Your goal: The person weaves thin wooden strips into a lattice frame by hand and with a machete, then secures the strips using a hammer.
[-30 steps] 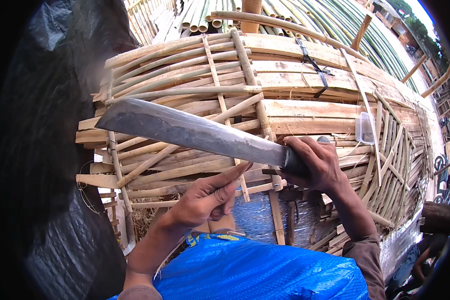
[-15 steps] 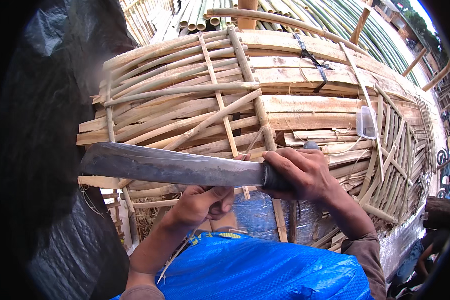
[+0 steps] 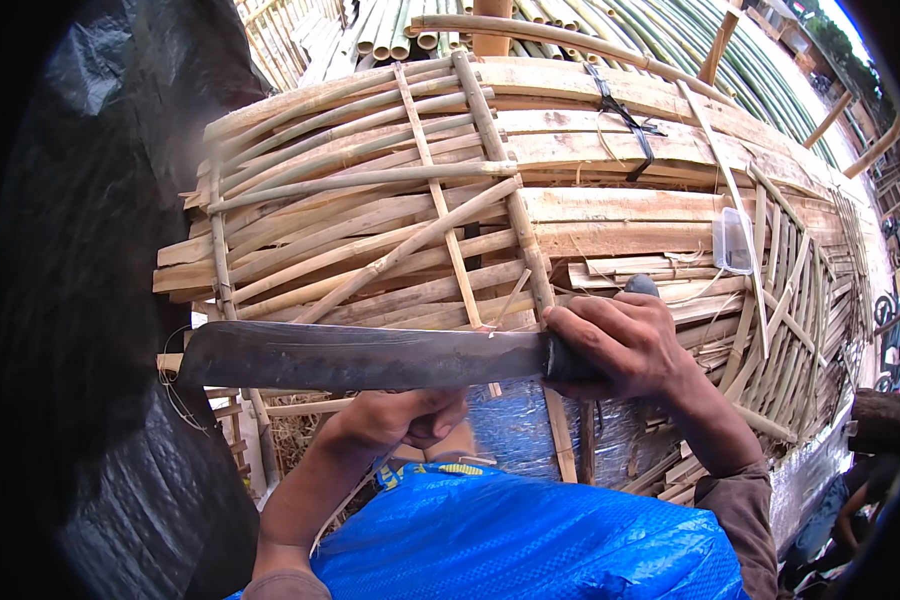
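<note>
My right hand (image 3: 625, 345) is wrapped round the dark handle of a machete (image 3: 370, 358). Its broad steel blade lies almost level and points left. Just under the blade, my left hand (image 3: 405, 418) is closed in a pinch on a thin bamboo strip (image 3: 513, 295). One end of the strip sticks up past the blade's upper edge near the handle. The blade hides its middle and the tips of my left fingers. A thin tail hangs down along my left forearm. Over my lap lies a blue woven plastic sheet (image 3: 530, 530).
Beyond the blade stands a stack of split timber (image 3: 620, 205) with a bamboo pole lattice (image 3: 370, 185). A clear plastic box (image 3: 733, 240) rests on the stack's right side. Dark plastic sheeting (image 3: 120, 300) hangs at left. Green bamboo poles (image 3: 660, 55) lie behind; a person (image 3: 850, 510) is at lower right.
The machete has moved slightly down and to the right with my right hand, so the blade now covers more of my left fingertips. My left hand has barely moved.
</note>
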A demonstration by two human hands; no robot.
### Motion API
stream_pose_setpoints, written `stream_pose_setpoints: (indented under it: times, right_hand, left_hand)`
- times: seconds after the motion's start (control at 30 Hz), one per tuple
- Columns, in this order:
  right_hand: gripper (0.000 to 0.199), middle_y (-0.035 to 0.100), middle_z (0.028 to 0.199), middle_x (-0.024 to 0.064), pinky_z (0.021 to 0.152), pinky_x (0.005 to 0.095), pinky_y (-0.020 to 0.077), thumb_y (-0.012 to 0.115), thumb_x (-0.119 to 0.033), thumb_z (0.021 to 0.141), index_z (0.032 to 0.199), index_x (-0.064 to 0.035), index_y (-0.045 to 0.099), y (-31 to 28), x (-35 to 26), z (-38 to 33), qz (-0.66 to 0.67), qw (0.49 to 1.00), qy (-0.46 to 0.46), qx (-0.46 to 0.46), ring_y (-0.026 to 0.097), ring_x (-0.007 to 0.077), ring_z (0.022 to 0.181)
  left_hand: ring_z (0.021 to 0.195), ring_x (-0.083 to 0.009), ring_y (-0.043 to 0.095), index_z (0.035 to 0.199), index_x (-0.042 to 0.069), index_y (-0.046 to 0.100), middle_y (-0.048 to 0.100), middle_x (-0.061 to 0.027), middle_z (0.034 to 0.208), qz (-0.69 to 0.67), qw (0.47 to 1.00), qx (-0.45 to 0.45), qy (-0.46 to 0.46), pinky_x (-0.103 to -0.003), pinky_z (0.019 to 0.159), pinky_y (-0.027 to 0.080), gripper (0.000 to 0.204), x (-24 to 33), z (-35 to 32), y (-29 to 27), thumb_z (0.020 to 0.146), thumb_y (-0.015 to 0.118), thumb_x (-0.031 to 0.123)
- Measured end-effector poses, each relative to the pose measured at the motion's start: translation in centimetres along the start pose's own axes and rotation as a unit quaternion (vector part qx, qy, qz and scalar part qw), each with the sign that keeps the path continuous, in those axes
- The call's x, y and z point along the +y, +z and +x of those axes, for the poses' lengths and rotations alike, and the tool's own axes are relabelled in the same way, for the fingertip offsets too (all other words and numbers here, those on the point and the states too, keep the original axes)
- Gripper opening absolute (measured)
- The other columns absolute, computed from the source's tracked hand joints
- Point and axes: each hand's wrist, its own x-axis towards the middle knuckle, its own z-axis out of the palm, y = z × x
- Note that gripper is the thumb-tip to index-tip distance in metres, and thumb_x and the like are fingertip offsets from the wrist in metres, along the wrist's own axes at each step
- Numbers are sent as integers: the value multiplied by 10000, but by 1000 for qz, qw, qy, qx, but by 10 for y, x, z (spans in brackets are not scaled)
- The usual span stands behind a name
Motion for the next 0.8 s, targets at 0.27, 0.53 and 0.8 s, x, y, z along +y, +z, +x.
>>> stream_pose_setpoints:
  times: [0.27,0.53,0.8]
  right_hand:
    - [714,641,900,48,518,304,520,849,-407,672,1256,-77,604,-7,10,-8,11,999,31,14,668,177,648]
    - [661,627,883,37,514,302,525,838,-428,702,1223,-88,614,0,-9,-3,37,999,16,-4,663,183,616]
    - [601,638,909,32,524,301,534,812,-413,738,1211,-91,630,7,-19,5,36,999,33,-6,665,181,608]
  left_hand:
    - [526,-91,404,1263,-8,531,514,-94,688,-33,998,-44,14,-226,401,255,282,-3,1,-1,1026,515,143]
    - [524,-86,421,1560,100,274,512,-53,735,61,997,-35,-16,-222,467,343,622,-6,6,-1,997,537,136]
    - [450,-85,400,1561,88,256,508,-30,702,-27,999,-36,0,-238,453,346,622,-8,6,5,996,517,110]
